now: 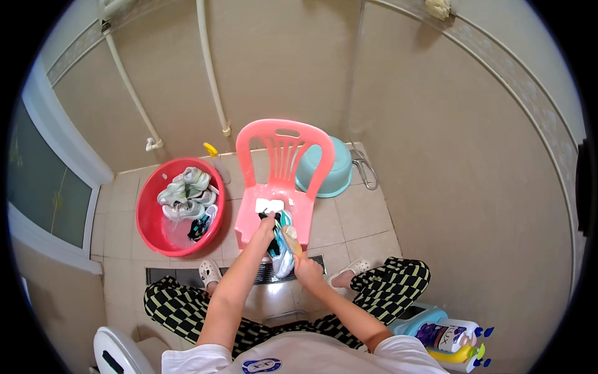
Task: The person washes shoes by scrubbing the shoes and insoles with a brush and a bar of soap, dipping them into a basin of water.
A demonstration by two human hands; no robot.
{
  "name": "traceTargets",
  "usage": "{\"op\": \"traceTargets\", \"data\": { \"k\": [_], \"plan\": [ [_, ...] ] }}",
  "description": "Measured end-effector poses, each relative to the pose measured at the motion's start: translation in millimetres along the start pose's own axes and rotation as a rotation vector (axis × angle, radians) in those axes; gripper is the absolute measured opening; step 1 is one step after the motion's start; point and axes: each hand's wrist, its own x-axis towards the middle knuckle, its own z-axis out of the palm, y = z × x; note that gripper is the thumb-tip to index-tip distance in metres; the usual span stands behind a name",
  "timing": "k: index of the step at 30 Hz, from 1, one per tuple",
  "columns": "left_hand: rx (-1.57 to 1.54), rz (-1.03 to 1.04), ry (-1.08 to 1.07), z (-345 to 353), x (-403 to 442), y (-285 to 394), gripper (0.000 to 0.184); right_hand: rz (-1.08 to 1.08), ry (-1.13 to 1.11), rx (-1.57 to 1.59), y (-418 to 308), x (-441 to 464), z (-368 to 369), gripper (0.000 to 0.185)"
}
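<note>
My left hand (268,228) is closed around a wet sneaker (283,262) in white, black and teal, which it steadies over the front of the pink plastic chair's seat (302,219). In my right hand (308,270) is a scrub brush (291,242) with a tan back, lying against the side of the sneaker. The fingers wrap its handle. White blocks (269,205), whose kind I cannot make out, lie on the seat just beyond my left hand.
Left of the chair, a red basin (144,218) holds several shoes and some water. A spray bottle (219,166) stands behind it. An upturned teal basin (336,168) sits behind the chair. Detergent bottles (445,333) are at lower right, a toilet (118,349) at lower left.
</note>
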Motion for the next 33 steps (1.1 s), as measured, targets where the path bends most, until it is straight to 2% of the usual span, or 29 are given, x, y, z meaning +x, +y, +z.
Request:
{"op": "traceTargets", "data": {
  "k": [1,2,4,8,10,20,23,27,30,33],
  "plan": [
    [-0.003,0.03,-0.057,-9,6,-12,0.034,-0.022,0.006,-0.019,1,2,2,0.038],
    [-0.009,-0.041,-0.076,-33,41,-35,0.031,-0.028,0.001,-0.022,1,6,5,0.038],
    [-0.119,-0.046,-0.1,-24,3,-33,0.03,-0.068,-0.018,-0.04,1,17,9,0.037],
    [-0.047,-0.061,-0.11,-15,-22,-24,0.032,-0.095,-0.035,-0.066,-8,39,10,0.036],
    [-0.102,0.034,-0.08,-13,-21,-30,0.034,-0.098,0.048,-0.015,-7,59,14,0.036],
    [-0.088,0.099,0.123,-15,-20,-35,0.039,-0.221,0.104,-0.121,-9,110,25,0.036],
    [-0.067,0.123,0.202,-22,3,-42,0.041,-0.236,0.044,-0.103,-12,93,4,0.035],
    [-0.088,0.113,0.266,-12,-13,-36,0.042,-0.247,0.04,-0.151,1,71,3,0.034],
    [-0.259,0.131,0.149,-39,34,-57,0.04,-0.272,0.028,-0.15,6,48,-7,0.031],
    [-0.259,0.088,0.187,-23,1,-41,0.039,-0.246,-0.017,-0.202,16,28,-17,0.03]
  ]
}}
